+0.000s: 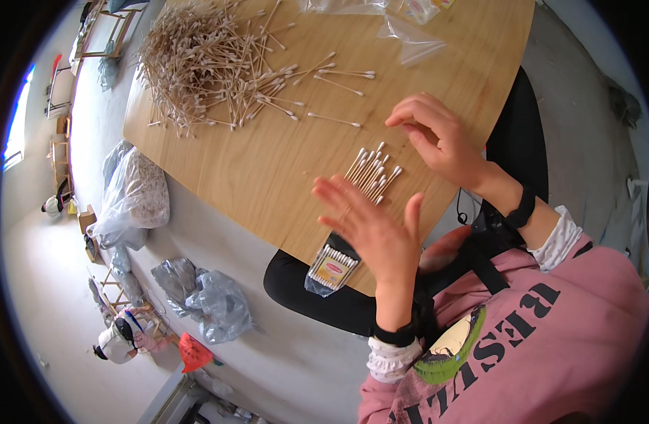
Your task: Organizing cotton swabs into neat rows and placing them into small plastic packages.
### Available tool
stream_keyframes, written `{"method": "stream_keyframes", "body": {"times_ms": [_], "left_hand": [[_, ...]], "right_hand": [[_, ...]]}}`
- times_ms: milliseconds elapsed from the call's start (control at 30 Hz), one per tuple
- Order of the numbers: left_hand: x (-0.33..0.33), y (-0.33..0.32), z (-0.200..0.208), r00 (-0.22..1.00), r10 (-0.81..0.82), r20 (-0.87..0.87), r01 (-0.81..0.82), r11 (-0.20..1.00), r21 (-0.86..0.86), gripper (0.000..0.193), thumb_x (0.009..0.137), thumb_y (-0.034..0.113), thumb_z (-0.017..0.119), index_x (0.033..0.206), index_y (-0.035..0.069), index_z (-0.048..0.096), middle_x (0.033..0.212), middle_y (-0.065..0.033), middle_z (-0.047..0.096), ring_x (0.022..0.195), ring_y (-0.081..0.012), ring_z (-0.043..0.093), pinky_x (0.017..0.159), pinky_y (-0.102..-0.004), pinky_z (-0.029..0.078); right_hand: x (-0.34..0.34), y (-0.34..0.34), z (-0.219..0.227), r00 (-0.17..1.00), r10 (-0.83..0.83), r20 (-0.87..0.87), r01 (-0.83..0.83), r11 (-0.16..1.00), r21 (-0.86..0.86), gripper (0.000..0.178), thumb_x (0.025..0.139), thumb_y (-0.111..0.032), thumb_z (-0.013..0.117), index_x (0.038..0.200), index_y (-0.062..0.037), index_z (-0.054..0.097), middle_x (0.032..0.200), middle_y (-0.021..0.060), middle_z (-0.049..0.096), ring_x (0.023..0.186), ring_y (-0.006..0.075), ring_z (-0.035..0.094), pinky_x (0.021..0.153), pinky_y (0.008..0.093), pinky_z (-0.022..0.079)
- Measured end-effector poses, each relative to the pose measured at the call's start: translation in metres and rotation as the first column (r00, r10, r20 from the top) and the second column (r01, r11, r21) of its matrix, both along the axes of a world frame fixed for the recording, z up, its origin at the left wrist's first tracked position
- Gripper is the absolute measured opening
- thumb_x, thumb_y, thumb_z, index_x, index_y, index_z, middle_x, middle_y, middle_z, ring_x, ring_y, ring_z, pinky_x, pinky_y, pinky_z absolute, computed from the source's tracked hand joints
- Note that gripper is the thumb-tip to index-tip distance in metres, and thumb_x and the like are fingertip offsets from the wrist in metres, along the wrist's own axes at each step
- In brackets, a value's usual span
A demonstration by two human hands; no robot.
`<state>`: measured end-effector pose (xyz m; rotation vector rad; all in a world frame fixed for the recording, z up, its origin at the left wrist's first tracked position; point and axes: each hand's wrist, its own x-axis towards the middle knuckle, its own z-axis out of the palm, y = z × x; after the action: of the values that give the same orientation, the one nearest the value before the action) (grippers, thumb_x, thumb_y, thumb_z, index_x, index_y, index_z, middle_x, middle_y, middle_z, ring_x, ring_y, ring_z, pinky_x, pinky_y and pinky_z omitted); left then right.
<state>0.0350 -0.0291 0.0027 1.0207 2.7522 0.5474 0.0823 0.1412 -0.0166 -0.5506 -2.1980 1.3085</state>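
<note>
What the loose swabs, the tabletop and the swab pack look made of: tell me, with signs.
Loose swabs: thin, matt tan sticks, probably wood; soft-looking white tips, likely cotton. Tabletop: wood or wood-look laminate, smooth, since grain shows. Swab pack: probably plastic film, shiny and clear, as swabs show through.

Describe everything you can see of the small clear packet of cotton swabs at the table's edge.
The packet looks like thin, shiny clear plastic, roughly rectangular. A row of white swab tips shows along its end nearer the loose swabs, with more white tips at the opposite end. Between them sits a yellowish label with a reddish patch. It lies tilted in the picture, at the table's edge, beside the left wrist. No hand appears to touch it; whether it is sealed, I cannot tell.
</note>
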Motion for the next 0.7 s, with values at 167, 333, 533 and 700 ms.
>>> {"method": "stream_keyframes", "body": {"times_ms": [167,333,533,700], "left_hand": [[0.005,-0.033,0.015,0.936,0.211,0.283,-0.323,0.836,0.443,0.079,0.106,0.043,0.043,0.157,-0.006,0.009,0.165,-0.0251,0.01,0.154,-0.0381,0.006,0.122,-0.0513,0.004],[0.016,-0.042,0.004,0.988,0.028,0.153,-0.055,0.983,0.177,0.081,0.101,0.039,0.053,0.156,-0.007,0.015,0.163,-0.0286,0.016,0.153,-0.0415,0.01,0.122,-0.0527,0.008],[0.024,-0.01,0.0,0.996,-0.092,0.02,0.094,0.99,-0.109,0.098,0.094,0.059,0.054,0.156,-0.008,0.018,0.164,-0.0254,0.016,0.154,-0.0397,0.009,0.122,-0.0532,0.002],[0.014,0.014,-0.006,0.988,-0.151,-0.046,0.141,0.975,-0.169,0.103,0.089,0.067,0.054,0.156,-0.005,0.022,0.165,-0.0217,0.018,0.154,-0.035,0.011,0.123,-0.0518,0.001]], "right_hand": [[0.0,-0.008,0.003,0.996,0.0,-0.085,-0.017,0.981,-0.193,0.023,0.087,0.01,0.054,0.103,-0.0028,0.064,0.102,0.0087,0.062,0.096,0.0233,0.062,0.08,0.0291,0.049],[-0.002,-0.019,0.004,0.993,0.063,-0.096,-0.07,0.995,-0.074,0.021,0.088,0.008,0.058,0.105,-0.0032,0.064,0.108,0.0084,0.064,0.102,0.0262,0.062,0.089,0.0327,0.051],[-0.004,-0.023,0.001,0.996,0.068,-0.064,-0.067,0.998,0.009,0.02,0.089,0.006,0.06,0.105,-0.0037,0.064,0.109,0.0085,0.065,0.104,0.0281,0.061,0.09,0.035,0.051],[0.0,-0.019,0.008,0.995,0.097,-0.011,-0.097,0.995,0.004,0.019,0.092,0.006,0.058,0.109,-0.0015,0.064,0.116,0.0121,0.063,0.112,0.0265,0.061,0.096,0.0349,0.049]]}}
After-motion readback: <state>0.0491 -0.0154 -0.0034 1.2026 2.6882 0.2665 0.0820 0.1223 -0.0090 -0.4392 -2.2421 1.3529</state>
